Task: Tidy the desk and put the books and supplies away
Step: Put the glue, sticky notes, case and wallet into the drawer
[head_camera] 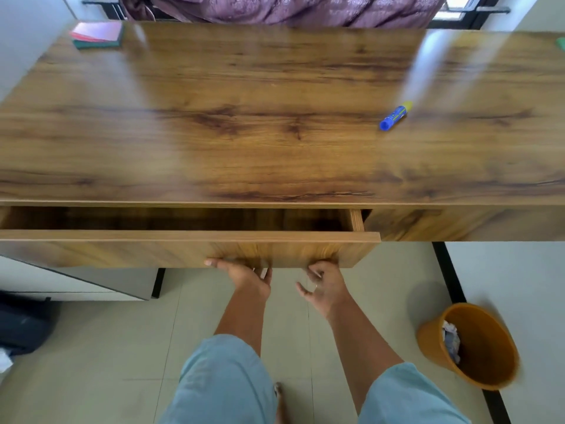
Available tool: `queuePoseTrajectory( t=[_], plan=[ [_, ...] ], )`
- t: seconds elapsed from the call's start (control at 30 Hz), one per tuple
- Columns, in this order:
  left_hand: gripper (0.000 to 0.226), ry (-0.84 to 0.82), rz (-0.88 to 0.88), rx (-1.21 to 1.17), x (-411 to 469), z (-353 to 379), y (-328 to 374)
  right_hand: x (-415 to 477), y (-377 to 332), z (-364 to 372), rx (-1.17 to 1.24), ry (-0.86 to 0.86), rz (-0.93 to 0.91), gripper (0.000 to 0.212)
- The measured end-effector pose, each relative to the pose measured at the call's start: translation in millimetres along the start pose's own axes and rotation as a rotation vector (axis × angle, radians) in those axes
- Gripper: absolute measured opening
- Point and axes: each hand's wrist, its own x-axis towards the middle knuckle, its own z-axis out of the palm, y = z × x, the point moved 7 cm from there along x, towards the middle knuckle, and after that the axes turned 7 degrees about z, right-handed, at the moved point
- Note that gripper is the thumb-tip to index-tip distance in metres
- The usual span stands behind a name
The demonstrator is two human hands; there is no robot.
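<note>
The wooden desk [244, 133] has a drawer [183, 250] pulled partly out below its front edge, and the slice of its inside that shows is dark and bare. My left hand [241, 275] grips the lower edge of the drawer front, thumb stretched left along it. My right hand [322, 286] is beside it, its curled fingers at the same edge and its thumb spread free. A blue and yellow marker [396, 115] lies on the desktop to the right. A pink and green stack of notepads [97, 34] sits at the far left corner.
An orange waste bin [489, 371] with crumpled paper stands on the tiled floor at the right. A black bag [21, 325] lies on the floor at the left. A small green object [561, 44] shows at the desk's far right edge. Purple cloth [290, 9] hangs behind the desk.
</note>
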Motion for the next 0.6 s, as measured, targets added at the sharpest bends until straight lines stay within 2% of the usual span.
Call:
queuePoseTrajectory(
  t=[0.07, 0.1, 0.17, 0.2, 0.27, 0.33, 0.37, 0.4, 0.43, 0.5, 0.53, 0.6],
  plan=[
    [0.079, 0.106, 0.095, 0.079, -13.6, -19.7, 8.8, -27.1, 5.7, -0.2, -0.549, 0.043, 0.084, 0.030],
    [0.072, 0.233, 0.213, 0.147, -22.4, -33.4, 19.3, -43.4, 5.0, 5.3, -0.844, 0.034, 0.088, 0.033],
    [0.061, 0.415, 0.568, 0.308, -53.7, -49.1, 49.2, -76.7, -4.4, 27.0, -1.293, -0.038, -0.068, 0.027],
    [0.059, 0.414, 0.742, 0.356, -72.8, -48.9, 61.6, -96.1, -11.1, 42.2, -1.427, -0.084, -0.200, 0.024],
    [0.054, 0.314, 1.048, 0.480, -107.3, -39.8, 80.8, -135.2, -21.4, 72.4, -1.515, -0.180, -0.484, 0.025],
    [0.040, 0.198, 1.379, 0.834, -135.8, -11.8, 94.5, -167.0, -38.1, 91.5, -1.468, -0.147, -0.834, 0.028],
    [0.032, 0.106, 1.464, 1.062, -141.4, 7.6, 93.4, -176.7, -47.0, 95.6, -1.473, -0.066, -1.016, 0.030],
    [0.025, -0.008, 1.437, 1.287, -140.9, 24.3, 86.7, -178.6, -52.0, 94.9, -1.531, 0.027, -1.138, 0.033],
    [0.023, -0.113, 1.340, 1.505, -136.2, 34.3, 75.9, -172.9, -52.3, 89.3, -1.640, 0.110, -1.176, 0.038],
    [0.032, -0.234, 1.202, 1.873, -129.4, 35.2, 51.9, -150.8, -41.4, 64.1, -1.922, 0.227, -1.085, 0.048],
    [0.035, -0.246, 1.204, 1.977, -129.5, 30.0, 44.6, -144.1, -33.5, 50.3, -2.023, 0.252, -1.064, 0.051],
    [0.038, -0.240, 1.248, 2.014, -136.1, 20.3, 40.8, -145.9, -22.8, 33.0, -2.068, 0.253, -1.119, 0.052]
  ],
)
